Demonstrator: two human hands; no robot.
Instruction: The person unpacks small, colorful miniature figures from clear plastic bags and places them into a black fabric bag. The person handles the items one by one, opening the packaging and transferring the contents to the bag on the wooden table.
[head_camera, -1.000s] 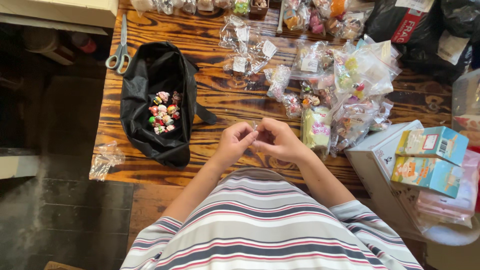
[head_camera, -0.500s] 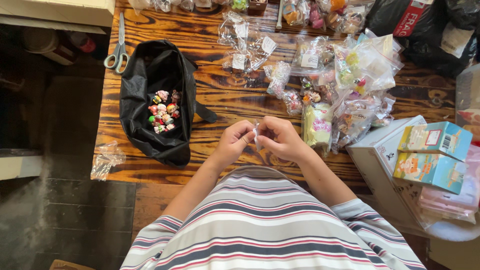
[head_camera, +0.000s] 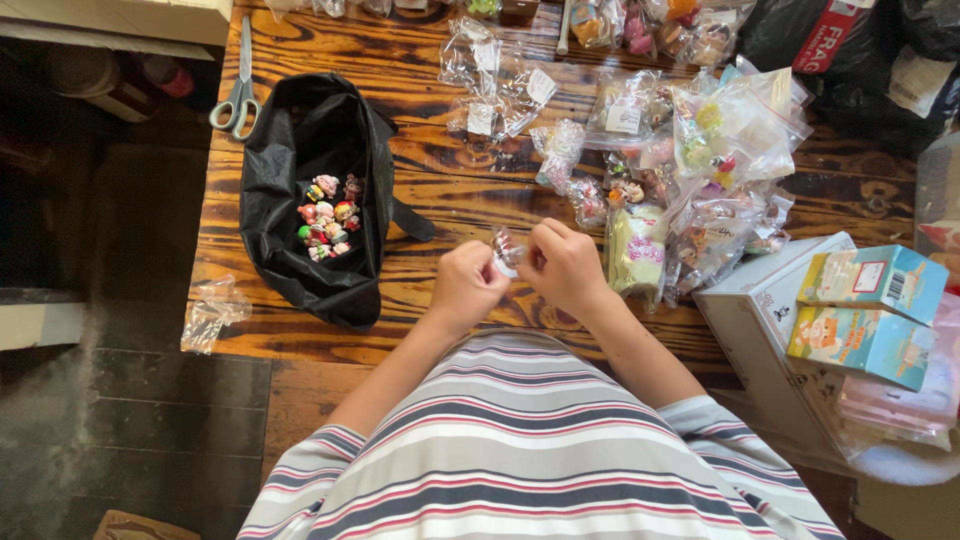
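Pinching a small clear packet (head_camera: 506, 250) between my left hand (head_camera: 466, 285) and right hand (head_camera: 566, 266), now lifted slightly nearer me than before, over the counter (head_camera: 440, 190), bag (head_camera: 320, 200) unchanged

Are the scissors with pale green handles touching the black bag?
Apart. The head view shows bare brown wood between the scissors and the rim of the black bag.

I'm at what looks like a home packing spot for a small toy trade: my dark-grained wooden desk (head_camera: 450, 180) carries heaps of clear bagged trinkets (head_camera: 720, 150), a black bag (head_camera: 310, 200) of tiny figurines, scissors (head_camera: 238, 95) and small colourful boxes (head_camera: 865, 310), above a worn plank floor (head_camera: 120, 400).
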